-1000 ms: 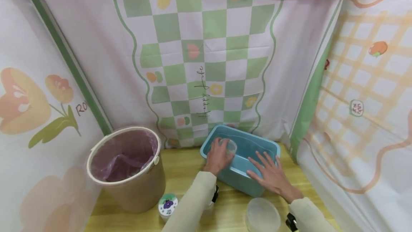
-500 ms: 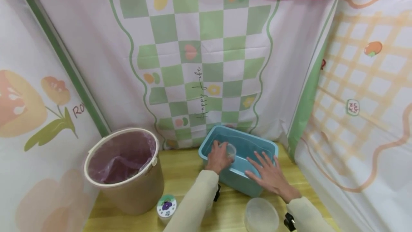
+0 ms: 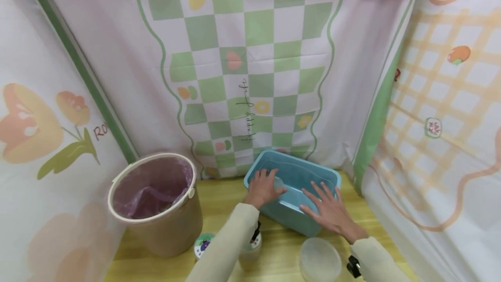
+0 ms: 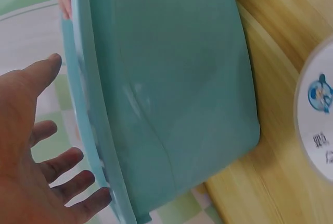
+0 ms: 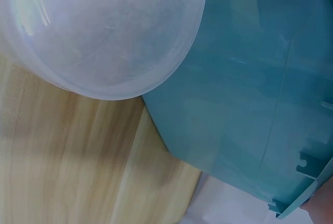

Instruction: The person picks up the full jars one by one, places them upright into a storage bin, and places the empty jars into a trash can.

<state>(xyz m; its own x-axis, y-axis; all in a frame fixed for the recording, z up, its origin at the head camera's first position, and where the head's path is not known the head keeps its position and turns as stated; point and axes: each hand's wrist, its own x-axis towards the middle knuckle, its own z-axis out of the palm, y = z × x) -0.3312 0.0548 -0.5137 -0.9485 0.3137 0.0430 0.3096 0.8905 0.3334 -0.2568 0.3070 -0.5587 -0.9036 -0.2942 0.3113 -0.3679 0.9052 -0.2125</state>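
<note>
A blue plastic bin (image 3: pixel 291 223) stands at the back of the wooden table. Inside its left part, a small clear cup (image 3: pixel 278 183) shows partly behind my left hand (image 3: pixel 263 189). That hand is over the bin's left side with its fingers spread; in the left wrist view the left hand (image 4: pixel 36 156) holds nothing beside the rim. My right hand (image 3: pixel 330 213) lies over the bin's front right rim, fingers spread and straight. Only a bit of the right hand (image 5: pixel 321 203) shows in the right wrist view, next to the bin (image 5: pixel 234 109).
A brown bucket (image 3: pixel 172 234) with a purple liner stands at left. Near it is a tub with a printed lid (image 3: pixel 202 244); another lidded tub (image 3: pixel 252 250) shows beside the left sleeve. A clear round container (image 3: pixel 320 259) sits before the bin. Printed curtains (image 3: pixel 242 73) enclose the table.
My left hand has let go of the clear cup inside the bin; its fingers have opened and it has risen slightly. The right hand has stayed at the bin's rim.
</note>
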